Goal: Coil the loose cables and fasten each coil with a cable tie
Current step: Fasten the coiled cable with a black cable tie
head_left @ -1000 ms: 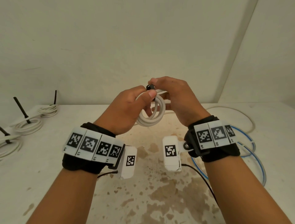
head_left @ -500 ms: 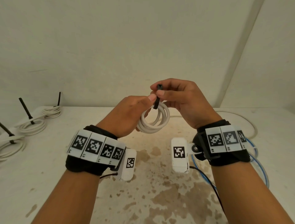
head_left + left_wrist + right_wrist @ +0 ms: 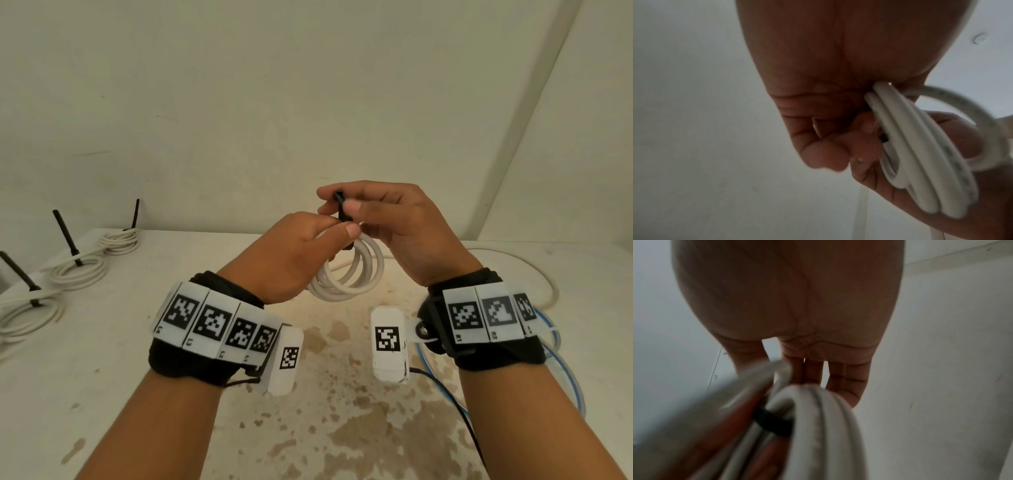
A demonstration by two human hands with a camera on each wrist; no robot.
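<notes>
A white cable coil (image 3: 346, 275) of several loops hangs in the air above the table, between both hands. My left hand (image 3: 301, 253) grips the top of the coil (image 3: 920, 162), thumb pressed over it. A black cable tie (image 3: 342, 212) runs up from the coil's top; my right hand (image 3: 376, 212) pinches its upper end between thumb and forefinger. In the right wrist view the black cable tie (image 3: 772, 420) wraps round the white loops (image 3: 818, 426). The tie's far side is hidden by my fingers.
Three tied white coils (image 3: 73, 270) with upright black tie tails lie at the table's left. A loose white cable (image 3: 544, 274) and a blue cable (image 3: 565, 373) lie at the right. The table (image 3: 342, 428) is stained brown in the middle; walls stand close behind.
Both hands have risen a little with the coil. My right hand has pulled the black tie's end upward, away from the coil.
</notes>
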